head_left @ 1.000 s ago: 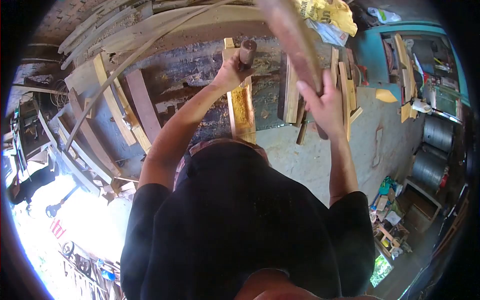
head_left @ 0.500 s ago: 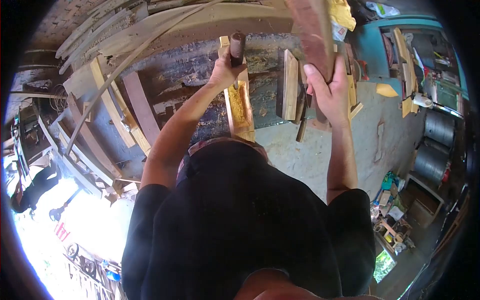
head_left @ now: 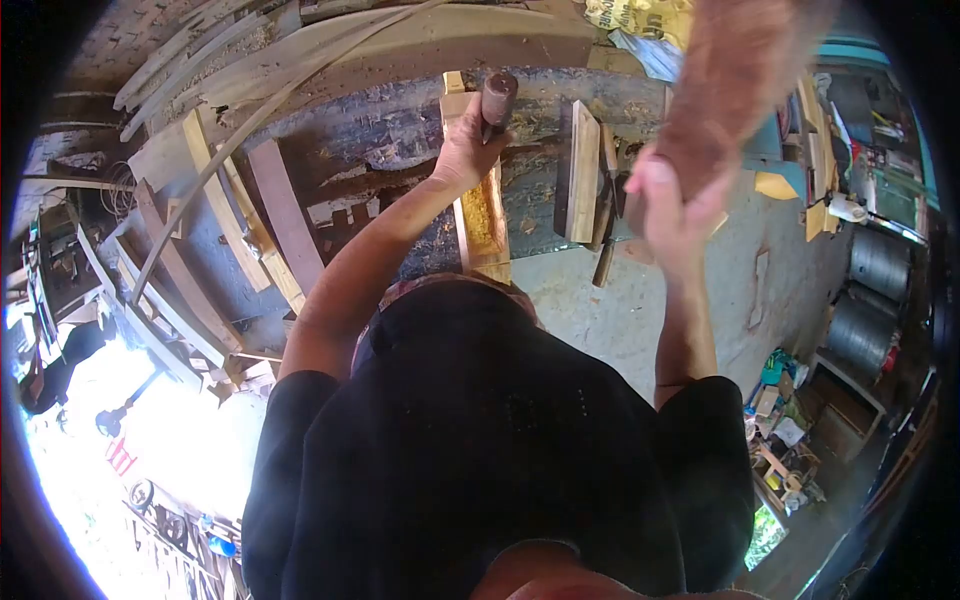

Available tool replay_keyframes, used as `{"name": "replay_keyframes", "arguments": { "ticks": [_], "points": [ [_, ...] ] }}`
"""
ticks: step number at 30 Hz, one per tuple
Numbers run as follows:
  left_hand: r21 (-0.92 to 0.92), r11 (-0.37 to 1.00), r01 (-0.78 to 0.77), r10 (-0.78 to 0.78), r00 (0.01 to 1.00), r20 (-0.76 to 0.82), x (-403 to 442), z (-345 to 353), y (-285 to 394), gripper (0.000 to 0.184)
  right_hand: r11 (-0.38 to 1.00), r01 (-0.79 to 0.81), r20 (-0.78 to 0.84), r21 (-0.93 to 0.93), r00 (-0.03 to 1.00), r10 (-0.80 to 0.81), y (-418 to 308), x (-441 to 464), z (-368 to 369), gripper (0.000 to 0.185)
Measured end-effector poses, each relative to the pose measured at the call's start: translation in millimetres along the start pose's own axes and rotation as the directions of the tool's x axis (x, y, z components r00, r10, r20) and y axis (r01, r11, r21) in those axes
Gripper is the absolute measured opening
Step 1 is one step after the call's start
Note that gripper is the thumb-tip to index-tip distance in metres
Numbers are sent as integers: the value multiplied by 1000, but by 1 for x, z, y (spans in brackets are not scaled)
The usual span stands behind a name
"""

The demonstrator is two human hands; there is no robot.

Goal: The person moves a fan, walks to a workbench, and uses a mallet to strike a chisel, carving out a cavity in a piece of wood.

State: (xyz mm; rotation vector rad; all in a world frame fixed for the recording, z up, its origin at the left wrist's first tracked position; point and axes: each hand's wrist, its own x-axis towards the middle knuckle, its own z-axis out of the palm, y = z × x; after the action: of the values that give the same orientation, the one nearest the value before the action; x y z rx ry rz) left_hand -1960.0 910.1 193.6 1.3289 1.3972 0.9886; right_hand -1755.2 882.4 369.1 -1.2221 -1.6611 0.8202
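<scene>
My left hand [head_left: 470, 155] is closed round a chisel, whose thick dark handle [head_left: 499, 100] rises above the fist. The chisel's blade is mostly hidden behind the fingers. Beneath that hand lies a pale wooden workpiece [head_left: 462, 235], with a long recess full of yellow chips [head_left: 484, 222] along it. My right hand [head_left: 677, 220] grips a heavy brown wooden mallet [head_left: 735, 85] by its lower end. The mallet is raised to the right of the chisel, apart from it, and is blurred by motion.
Right of the workpiece lie a pale wooden block [head_left: 582, 172] and a dark-handled tool [head_left: 604, 262]. Several boards, including a brown plank [head_left: 284, 208], rest on the left. A yellow bag [head_left: 645, 14] is at the back; metal drums [head_left: 880, 255] stand far right.
The mallet has swung to the right and looks larger and more blurred. My left hand and the chisel have shifted slightly right, and the handle leans more toward the right.
</scene>
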Motion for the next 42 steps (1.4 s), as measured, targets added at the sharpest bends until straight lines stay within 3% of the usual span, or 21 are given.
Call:
{"name": "replay_keyframes", "arguments": {
  "ticks": [1,2,6,9,11,13,14,15,17,18,20,21,23,24,27,28,29,31,35,39,42],
  "points": [
    [-68,995,-79,76,996,-35,1,4,-8,56,986,75,38,-147,997,-70,15,-3,2,37],
    [-133,978,-161,152,985,-77,4,8,-15,57,929,11,208,-371,975,72,23,-4,4,40],
    [-107,991,-86,68,985,-156,16,-4,-32,59,873,-76,260,-481,939,225,49,-5,2,46],
    [-176,978,-108,92,991,-100,15,5,-55,59,897,-256,154,-361,932,328,-5,8,-4,44],
    [-205,969,-138,123,989,-84,12,8,-39,58,970,-163,79,-181,981,180,-2,11,-2,44],
    [6,988,-152,152,987,-59,7,6,-23,57,989,96,-72,-110,992,-105,8,12,3,47],
    [-84,982,-171,164,983,-83,6,8,-22,56,996,-38,-18,-84,999,37,17,3,10,51],
    [-81,980,-184,176,980,-93,11,10,-29,56,934,-98,184,-343,968,169,24,0,7,54],
    [-230,966,-120,65,970,-235,21,14,-50,55,918,60,294,-392,954,63,91,-17,10,53],
    [-20,997,-77,73,984,-160,20,-4,-43,56,916,84,300,-393,953,41,84,-9,8,53],
    [-63,996,-62,53,990,-129,15,-8,-26,56,801,59,259,-596,958,121,53,-13,-1,50],
    [-98,994,-47,40,996,-74,9,-5,-25,57,802,47,260,-595,956,136,36,-12,-3,50],
    [-163,981,-107,95,992,-80,16,8,-50,56,932,-221,165,-289,947,275,1,-2,-2,47],
    [-100,992,-82,74,994,-82,15,11,-44,54,970,-131,99,-202,983,154,-4,0,2,46],
    [-21,996,-83,81,994,-78,16,17,-51,52,971,-97,52,-218,992,111,28,-9,13,46],
    [-6,994,-105,104,992,-71,20,18,-57,52,912,-51,211,-407,966,148,48,-11,12,49],
    [0,993,-116,116,991,-74,22,11,-60,52,914,-42,206,-404,969,136,60,-16,8,49],
    [-170,984,50,-75,987,-141,28,-5,-64,53,819,9,305,-574,931,203,75,-19,-1,51],
    [59,994,91,-89,995,-36,6,-12,-30,43,921,-107,245,-376,947,210,54,-21,-5,51],
    [54,998,-33,35,999,-38,-5,-7,-20,47,925,-224,169,-308,944,284,11,-12,-13,45],
    [-10,999,-44,44,998,-52,-2,2,-48,47,987,-99,62,-128,992,108,-32,-1,-12,42]
  ]
}}
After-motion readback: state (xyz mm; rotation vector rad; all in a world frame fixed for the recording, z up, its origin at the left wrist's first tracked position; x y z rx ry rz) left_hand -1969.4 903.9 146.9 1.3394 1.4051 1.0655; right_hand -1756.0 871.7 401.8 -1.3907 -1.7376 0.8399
